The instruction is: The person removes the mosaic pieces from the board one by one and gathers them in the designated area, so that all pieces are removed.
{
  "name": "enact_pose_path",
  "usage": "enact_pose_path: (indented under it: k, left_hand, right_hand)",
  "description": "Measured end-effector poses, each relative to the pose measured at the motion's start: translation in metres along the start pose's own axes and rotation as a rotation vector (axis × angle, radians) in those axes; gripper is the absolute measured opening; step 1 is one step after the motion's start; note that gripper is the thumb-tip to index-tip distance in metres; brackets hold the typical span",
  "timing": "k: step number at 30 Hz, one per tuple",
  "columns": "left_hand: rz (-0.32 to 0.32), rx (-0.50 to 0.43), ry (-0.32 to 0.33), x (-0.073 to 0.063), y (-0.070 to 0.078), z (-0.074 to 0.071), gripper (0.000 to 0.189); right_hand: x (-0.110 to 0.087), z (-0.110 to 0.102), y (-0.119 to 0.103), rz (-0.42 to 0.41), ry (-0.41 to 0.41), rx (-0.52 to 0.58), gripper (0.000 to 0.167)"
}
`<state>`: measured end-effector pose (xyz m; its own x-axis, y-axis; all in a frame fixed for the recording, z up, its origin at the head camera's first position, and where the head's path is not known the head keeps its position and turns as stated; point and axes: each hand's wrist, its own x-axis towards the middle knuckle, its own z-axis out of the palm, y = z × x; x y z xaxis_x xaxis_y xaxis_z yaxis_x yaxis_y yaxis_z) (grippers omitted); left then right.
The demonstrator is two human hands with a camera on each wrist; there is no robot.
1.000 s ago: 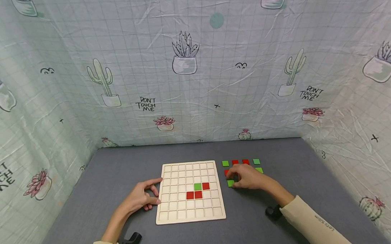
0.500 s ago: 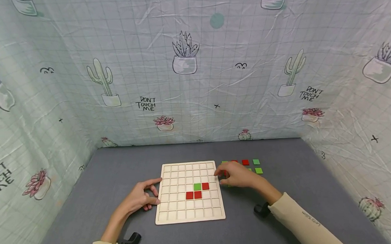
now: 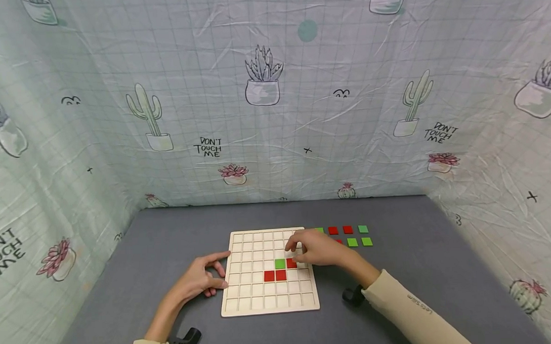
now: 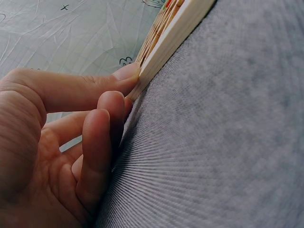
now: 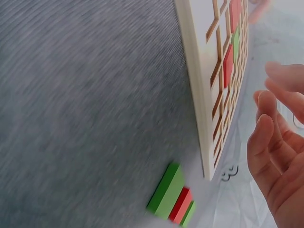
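A square wooden grid board [image 3: 246, 289] lies on the grey table. Set in its cells are a green tile [image 3: 280, 264] and several red tiles [image 3: 269, 276]. My left hand [image 3: 200, 276] presses the tips of its straight index finger and thumb to the board's left edge; its other fingers are curled under. In the left wrist view the thumb [image 4: 95, 90] meets the board's side [image 4: 166, 52]. My right hand [image 3: 321, 247] hovers over the board's right side, thumb and fingers bent, overlapping a red tile there. I cannot tell whether a tile is pinched between its fingertips.
Right of the board lie loose tiles in rows, among them red [image 3: 348, 229] and green [image 3: 366, 241] ones; the right hand hides part of them. A near green tile [image 5: 166, 190] shows in the right wrist view. Patterned cloth [image 3: 265, 127] hangs behind the table.
My right hand has moved left from the loose tiles to above the board's right side. My left hand has stayed at the board's left edge. The tiles set in the board look the same.
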<state>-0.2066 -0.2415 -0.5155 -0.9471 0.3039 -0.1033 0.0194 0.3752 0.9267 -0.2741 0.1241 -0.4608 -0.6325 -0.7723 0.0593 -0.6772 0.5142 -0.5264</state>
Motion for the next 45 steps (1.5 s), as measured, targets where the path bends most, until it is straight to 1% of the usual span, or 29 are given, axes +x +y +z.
enact_pose_path:
  k: [4,8,13,15,18,29,37,45]
  left_hand:
    - [0.002,0.018,0.003,0.001,-0.001,0.0,0.084]
    - [-0.001,0.005,0.002,0.001,-0.001,0.0,0.085]
    - [-0.002,-0.007,0.003,0.001,-0.001,0.0,0.085]
    - [-0.003,-0.004,0.004,0.002,-0.001,0.0,0.085]
    - [-0.001,0.001,0.002,0.004,-0.002,0.0,0.085]
    - [-0.003,-0.011,-0.004,0.003,-0.004,0.001,0.084]
    - [0.006,0.004,0.001,0.002,-0.004,0.001,0.083]
    - [-0.005,0.006,0.006,0.001,-0.004,0.0,0.084]
  right_hand:
    - [0.007,0.004,-0.005,0.009,-0.009,-0.013,0.02]
    - [0.013,0.01,-0.007,0.014,-0.02,-0.037,0.019]
    - [0.018,0.014,-0.01,-0.011,-0.026,-0.061,0.023]
    - [0.019,0.015,-0.012,-0.013,-0.034,-0.07,0.025]
    - [0.02,0.017,-0.012,0.009,-0.045,-0.074,0.025]
    - [0.022,0.025,-0.014,0.043,-0.056,-0.095,0.017]
    - [0.024,0.025,-0.014,0.03,-0.04,-0.134,0.015]
    - [0.025,0.026,-0.013,0.052,-0.048,-0.126,0.017]
